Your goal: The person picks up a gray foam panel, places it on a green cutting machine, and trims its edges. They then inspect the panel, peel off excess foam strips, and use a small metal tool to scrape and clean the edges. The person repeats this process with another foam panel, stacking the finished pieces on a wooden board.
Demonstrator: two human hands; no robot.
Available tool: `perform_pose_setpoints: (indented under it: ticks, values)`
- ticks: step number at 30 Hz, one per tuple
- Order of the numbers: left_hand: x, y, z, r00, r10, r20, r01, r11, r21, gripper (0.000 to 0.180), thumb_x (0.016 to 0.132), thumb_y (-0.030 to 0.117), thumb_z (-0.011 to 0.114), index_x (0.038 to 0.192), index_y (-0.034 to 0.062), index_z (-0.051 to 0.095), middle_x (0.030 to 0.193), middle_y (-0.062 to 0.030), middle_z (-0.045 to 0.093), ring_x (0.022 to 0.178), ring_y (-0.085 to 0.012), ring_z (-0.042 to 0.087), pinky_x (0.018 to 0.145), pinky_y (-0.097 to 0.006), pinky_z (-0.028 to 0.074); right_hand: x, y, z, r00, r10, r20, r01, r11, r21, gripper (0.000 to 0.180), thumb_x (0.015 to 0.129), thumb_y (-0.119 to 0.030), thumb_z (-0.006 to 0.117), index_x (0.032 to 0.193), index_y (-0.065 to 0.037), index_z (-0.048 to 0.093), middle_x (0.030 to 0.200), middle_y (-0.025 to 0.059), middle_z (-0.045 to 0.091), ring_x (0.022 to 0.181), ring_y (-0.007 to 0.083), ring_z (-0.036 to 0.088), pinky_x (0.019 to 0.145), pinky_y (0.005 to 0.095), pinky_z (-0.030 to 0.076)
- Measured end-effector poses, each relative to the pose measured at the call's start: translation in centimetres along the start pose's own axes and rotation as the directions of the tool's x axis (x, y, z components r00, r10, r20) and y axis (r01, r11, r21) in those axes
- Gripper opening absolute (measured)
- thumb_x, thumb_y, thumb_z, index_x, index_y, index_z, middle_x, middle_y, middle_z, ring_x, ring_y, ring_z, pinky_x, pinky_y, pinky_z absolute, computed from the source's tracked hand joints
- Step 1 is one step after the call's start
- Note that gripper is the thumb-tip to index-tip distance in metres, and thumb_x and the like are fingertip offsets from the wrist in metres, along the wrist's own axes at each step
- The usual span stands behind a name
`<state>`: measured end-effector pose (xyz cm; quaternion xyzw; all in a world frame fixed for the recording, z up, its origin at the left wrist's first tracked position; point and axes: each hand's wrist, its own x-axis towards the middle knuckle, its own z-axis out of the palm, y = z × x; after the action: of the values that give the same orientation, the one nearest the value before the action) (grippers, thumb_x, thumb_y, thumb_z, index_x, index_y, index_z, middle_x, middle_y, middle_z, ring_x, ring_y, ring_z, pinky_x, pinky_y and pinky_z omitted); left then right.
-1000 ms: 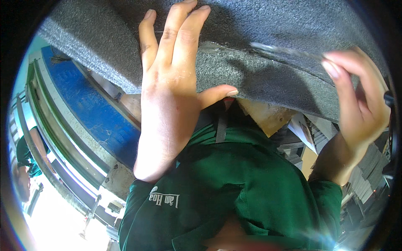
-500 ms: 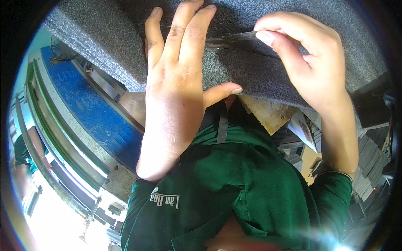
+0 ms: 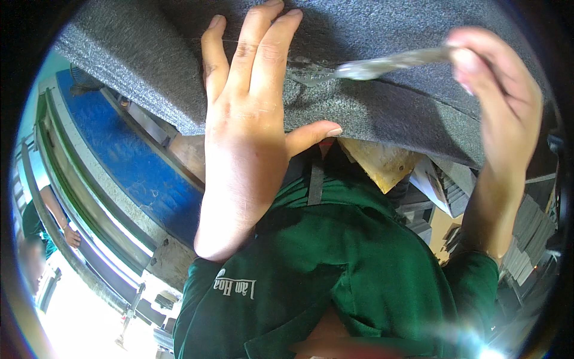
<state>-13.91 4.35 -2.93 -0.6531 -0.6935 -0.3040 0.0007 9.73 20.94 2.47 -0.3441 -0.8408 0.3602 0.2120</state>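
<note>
My left hand (image 3: 245, 125) lies on a dark grey, felt-like covered piece (image 3: 359, 113), palm down with its fingers spread and thumb out to the right. Between the thumb and fingers of my right hand (image 3: 505, 99) is one end of a long, thin, shiny strip (image 3: 394, 63). Motion blurs it, and I cannot tell what kind of thing it is. Its rounded, pale far end points left, close to a glossy, wet-looking patch (image 3: 308, 75) along a seam or fold in the grey covering, beside my left fingers.
A blue-topped surface (image 3: 128, 152) with green and metal rails (image 3: 78, 173) curves along the left. Another person's hand (image 3: 72, 236) shows beyond the rails. Below the grey piece is a yellowish board corner (image 3: 382, 161). Stacked grey sheets (image 3: 526, 239) stand at the right.
My right hand has moved right and slightly down, and much more of the shiny strip now shows. My left hand has stayed nearly still. At the far left, the other person's hand has shifted.
</note>
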Motion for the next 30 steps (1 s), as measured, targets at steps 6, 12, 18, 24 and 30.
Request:
perform_pose_setpoints:
  ticks: [6, 12, 18, 24, 30]
  values:
    - [0.3, 0.0, 0.3, 1.000, -0.001, -0.007, 0.001, 1.000, -0.003, 0.116, 0.039, 0.035, 0.095, 0.143, 0.0075, 0.054, 0.143, -0.0178, 0.058, 0.135, -0.0436, 0.050, 0.120, -0.058, 0.032, -4.0, 4.3, -6.2, 0.980, -0.056, -0.190, 0.076, 0.992, 0.105, 0.027, 0.104, -0.009, 0.061, 0.125, 0.006, 0.068, 0.089, 0.0022, 0.062, 0.078, 0.0074, 0.052, 0.069, 0.0217, 0.038]
    - [-0.1, 0.8, 0.3, 0.995, -0.099, 0.026, 0.099, 0.995, 0.011, 0.117, 0.040, 0.027, 0.097, 0.147, 0.0069, 0.052, 0.151, -0.0181, 0.051, 0.142, -0.0437, 0.041, 0.120, -0.050, 0.036, -7.6, 4.0, -6.4, 0.917, 0.012, -0.399, -0.067, 0.990, -0.124, 0.020, 0.099, -0.007, 0.070, 0.116, 0.002, 0.074, 0.099, 0.0027, 0.073, 0.085, 0.0062, 0.060, 0.074, 0.0191, 0.043]
    - [0.1, 2.0, 0.3, 0.992, -0.089, 0.089, 0.080, 0.992, 0.097, 0.121, 0.051, 0.040, 0.094, 0.154, 0.0050, 0.041, 0.156, -0.0204, 0.044, 0.144, -0.0440, 0.039, 0.121, -0.050, 0.032, -8.4, 5.9, -7.3, 0.943, -0.111, -0.314, 0.053, 0.981, -0.189, 0.012, 0.092, 0.006, 0.070, 0.103, 0.003, 0.074, 0.094, 0.0046, 0.072, 0.089, 0.0114, 0.065, 0.081, 0.0228, 0.049]
    - [0.0, 1.7, 0.5, 0.992, -0.057, 0.109, 0.041, 0.988, 0.149, 0.116, 0.062, 0.051, 0.091, 0.155, 0.0051, 0.040, 0.159, -0.0227, 0.039, 0.147, -0.0425, 0.036, 0.122, -0.050, 0.028, -7.7, 5.4, -7.7, 0.970, -0.139, -0.200, 0.055, 0.925, -0.376, 0.010, 0.088, 0.008, 0.071, 0.097, 0.004, 0.072, 0.088, 0.0083, 0.069, 0.083, 0.0144, 0.064, 0.077, 0.0244, 0.048]
    - [-0.4, 1.5, 0.7, 0.993, -0.057, 0.104, 0.041, 0.988, 0.149, 0.116, 0.062, 0.048, 0.092, 0.156, 0.0041, 0.038, 0.160, -0.0234, 0.038, 0.148, -0.0428, 0.035, 0.123, -0.050, 0.025, -6.9, 5.8, -6.3, 0.973, -0.218, -0.077, 0.167, 0.892, -0.419, 0.010, 0.087, 0.008, 0.071, 0.097, 0.003, 0.072, 0.086, 0.0100, 0.068, 0.078, 0.0178, 0.064, 0.072, 0.0263, 0.049]
